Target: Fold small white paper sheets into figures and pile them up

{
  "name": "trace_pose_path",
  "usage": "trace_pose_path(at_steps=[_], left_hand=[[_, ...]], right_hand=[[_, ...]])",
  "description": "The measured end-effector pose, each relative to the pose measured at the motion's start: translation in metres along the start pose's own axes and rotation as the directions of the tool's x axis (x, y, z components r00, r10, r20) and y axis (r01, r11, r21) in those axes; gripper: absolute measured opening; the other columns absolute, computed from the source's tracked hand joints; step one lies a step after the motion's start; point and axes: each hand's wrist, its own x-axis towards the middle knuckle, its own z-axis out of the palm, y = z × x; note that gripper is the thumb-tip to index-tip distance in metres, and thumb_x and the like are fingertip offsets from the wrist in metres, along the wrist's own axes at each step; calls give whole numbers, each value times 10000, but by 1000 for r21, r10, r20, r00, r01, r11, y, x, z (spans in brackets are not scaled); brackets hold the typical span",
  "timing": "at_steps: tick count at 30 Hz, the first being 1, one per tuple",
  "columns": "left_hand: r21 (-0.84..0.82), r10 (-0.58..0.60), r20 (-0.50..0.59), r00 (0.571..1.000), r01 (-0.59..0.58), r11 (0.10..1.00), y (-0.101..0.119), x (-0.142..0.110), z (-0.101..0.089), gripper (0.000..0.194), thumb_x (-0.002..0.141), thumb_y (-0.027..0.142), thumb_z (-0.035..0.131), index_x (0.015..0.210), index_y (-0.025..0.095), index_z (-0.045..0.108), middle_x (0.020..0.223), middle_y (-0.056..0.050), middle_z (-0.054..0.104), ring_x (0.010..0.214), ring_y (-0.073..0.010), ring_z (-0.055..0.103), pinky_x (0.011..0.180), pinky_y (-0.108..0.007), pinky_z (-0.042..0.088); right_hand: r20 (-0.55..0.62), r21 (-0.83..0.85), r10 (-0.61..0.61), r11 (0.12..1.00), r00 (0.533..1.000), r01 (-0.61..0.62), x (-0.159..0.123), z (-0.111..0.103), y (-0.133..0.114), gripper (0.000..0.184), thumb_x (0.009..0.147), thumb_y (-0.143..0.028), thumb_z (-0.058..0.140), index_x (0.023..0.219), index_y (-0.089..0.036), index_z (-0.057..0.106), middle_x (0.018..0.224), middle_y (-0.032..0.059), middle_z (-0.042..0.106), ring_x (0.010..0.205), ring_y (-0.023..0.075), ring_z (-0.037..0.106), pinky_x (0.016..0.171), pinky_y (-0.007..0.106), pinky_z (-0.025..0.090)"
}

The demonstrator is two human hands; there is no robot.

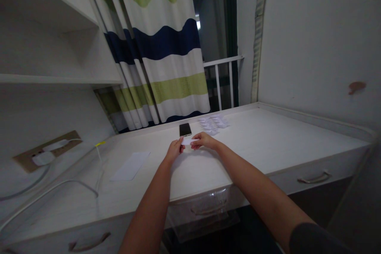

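Dark sleeve (317, 240) at near right, bare forearms reaching across the white surface (247, 154). Left grip (175, 150) and right grip (204, 140) are clamped on a white paper slip (187, 141), just near of a black smartphone (185, 129). Loose paper pieces (212, 124) lie far right. Risks: uneven pulling could tear the paper; a knuckle could nudge the phone.

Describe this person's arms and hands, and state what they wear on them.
The left hand and right hand are bare, with no gloves, and no watch or bracelet shows on either forearm. A dark grey sleeve covers the upper part of the right arm; no sleeve shows on the visible part of the left arm.
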Motion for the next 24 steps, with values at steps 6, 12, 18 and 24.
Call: trace_pose_path(at_steps=[6,12,18,24], left_hand=[[25,6,-26,1000,-5,1000,2,0,-1,514,722,568,363,398,179,448,314,19,385,346,-87,347,450,-237,287],[13,22,-79,997,-21,1000,3,-1,-2,502,736,549,359,411,178,455,328,19,395,362,-90,358,467,-235,300],[-5,33,-109,993,-34,999,-2,3,-2,505,730,566,358,425,178,466,336,16,402,362,-93,362,457,-237,296],[0,46,-119,992,-47,999,-2,3,-2,515,722,585,352,438,175,484,342,8,414,367,-97,372,452,-238,301]], right_hand=[[-7,14,4,1000,1000,-4,0,0,-1,221,582,-253,701,685,-83,604,566,27,633,476,80,568,520,190,476],[-47,88,-8,996,999,12,2,-1,-1,181,625,-226,680,692,-78,601,581,46,642,524,92,592,557,199,490],[-74,128,-31,991,997,41,3,-1,0,144,658,-198,654,713,-75,603,596,56,648,537,100,602,552,196,494],[-105,149,-58,986,993,74,5,-4,3,144,693,-209,624,753,-79,605,630,64,656,582,110,616,615,225,505]])
